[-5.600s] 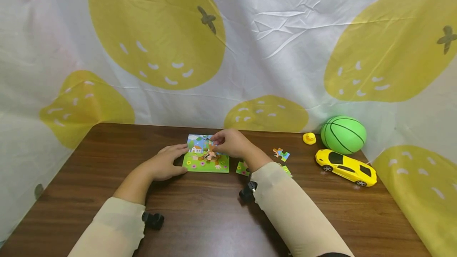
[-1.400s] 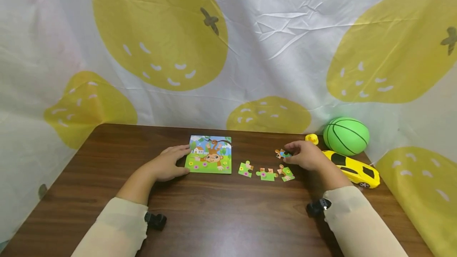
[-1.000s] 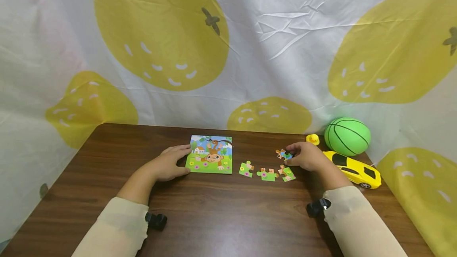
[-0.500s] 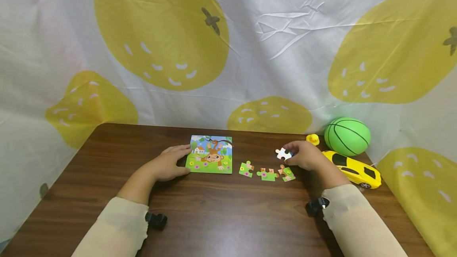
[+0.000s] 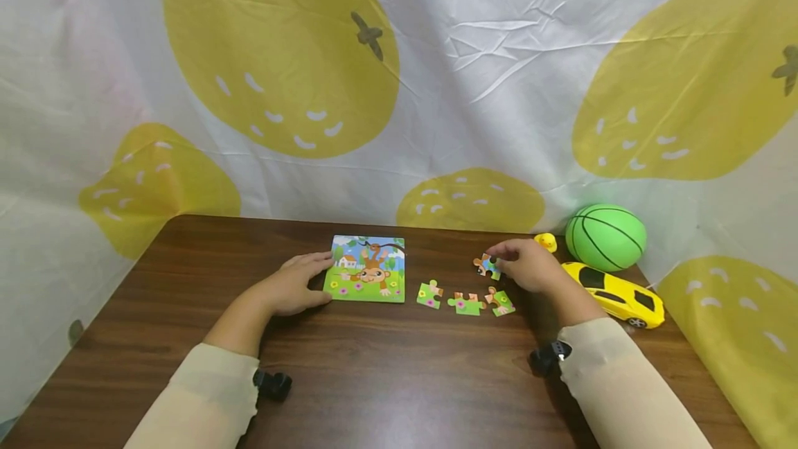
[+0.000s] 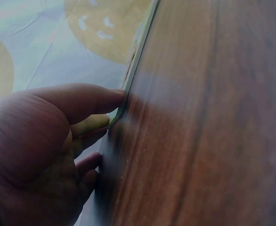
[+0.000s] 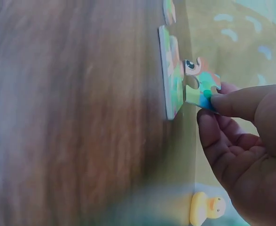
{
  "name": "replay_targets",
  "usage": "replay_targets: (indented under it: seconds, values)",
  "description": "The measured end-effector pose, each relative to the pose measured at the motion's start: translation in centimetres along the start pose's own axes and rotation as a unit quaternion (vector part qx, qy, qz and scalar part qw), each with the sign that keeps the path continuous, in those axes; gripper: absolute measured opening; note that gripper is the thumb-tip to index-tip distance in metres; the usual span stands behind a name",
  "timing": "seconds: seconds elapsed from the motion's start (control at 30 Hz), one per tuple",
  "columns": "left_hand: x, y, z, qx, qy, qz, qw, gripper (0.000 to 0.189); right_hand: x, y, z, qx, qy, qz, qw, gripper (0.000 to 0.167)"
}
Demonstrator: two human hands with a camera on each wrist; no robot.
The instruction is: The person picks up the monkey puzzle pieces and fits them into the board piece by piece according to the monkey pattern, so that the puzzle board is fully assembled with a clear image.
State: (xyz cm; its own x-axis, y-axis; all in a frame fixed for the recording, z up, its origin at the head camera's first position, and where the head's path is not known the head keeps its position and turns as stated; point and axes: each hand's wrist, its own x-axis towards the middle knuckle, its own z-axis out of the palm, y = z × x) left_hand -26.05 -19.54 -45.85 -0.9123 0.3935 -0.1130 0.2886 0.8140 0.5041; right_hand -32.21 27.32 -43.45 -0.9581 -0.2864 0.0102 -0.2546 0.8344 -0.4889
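My right hand [image 5: 526, 265] pinches a jigsaw puzzle piece [image 7: 206, 84] between thumb and fingertips. Its printed side, with an eye and blue-green patches, shows in both the head and right wrist views. Left of it on the table, a square puzzle board [image 5: 368, 270] shows a monkey hanging from a branch. My left hand [image 5: 296, 286] rests along the board's left side, thumb and fingers spread apart and touching its edge. Nearest my right hand lie three loose pieces: a green one with a pink flower [image 5: 430, 294], a middle one [image 5: 466, 304] and a right one [image 5: 500, 301].
A yellow toy car [image 5: 614, 295], a green ball [image 5: 606, 236] and a small yellow rubber duck [image 5: 546, 242] stand right of my right hand. Behind the brown wooden table [image 5: 374, 373] hangs a white cloth [image 5: 492, 123] with yellow fruit prints.
My right hand went from the board to the pieces on the right and took one. The piece showed its white back half a second ago; now its printed side shows, slightly further left.
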Motion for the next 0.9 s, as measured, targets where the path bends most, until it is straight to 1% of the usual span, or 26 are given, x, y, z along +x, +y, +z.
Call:
replay_targets:
  seconds: [0.07, 0.2, 0.37, 0.57, 0.7, 0.9]
  values:
    - [0.0, 0.1, -0.1, 0.000, 0.000, 0.000, 1.0000, 0.076, 0.1, -0.4, 0.0, 0.005, 0.002, -0.002, 1.0000, 0.028]
    - [-0.2, 0.2, -0.3, 0.002, 0.000, 0.000, 1.0000, 0.077, 0.3, -1.9, 0.2, 0.027, -0.008, -0.007, 0.9996, 0.029]
    - [-0.2, 0.2, -0.3, -0.005, -0.004, -0.007, 1.0000, 0.076, 0.8, -4.0, 0.9, 0.068, -0.025, -0.011, 0.9973, 0.028]
    - [-0.1, 0.1, -0.3, -0.009, -0.007, -0.010, 0.9999, 0.077, 1.7, -6.7, 2.5, 0.124, -0.041, -0.023, 0.9911, 0.027]
    - [-0.2, 0.1, -0.3, -0.012, -0.008, -0.012, 0.9998, 0.077, 2.3, -8.5, 3.7, 0.137, -0.055, -0.034, 0.9885, 0.026]
    - [-0.2, 0.0, -0.2, -0.003, -0.002, -0.005, 1.0000, 0.076, 3.3, -10.8, 5.3, 0.153, -0.075, -0.039, 0.9845, 0.025]
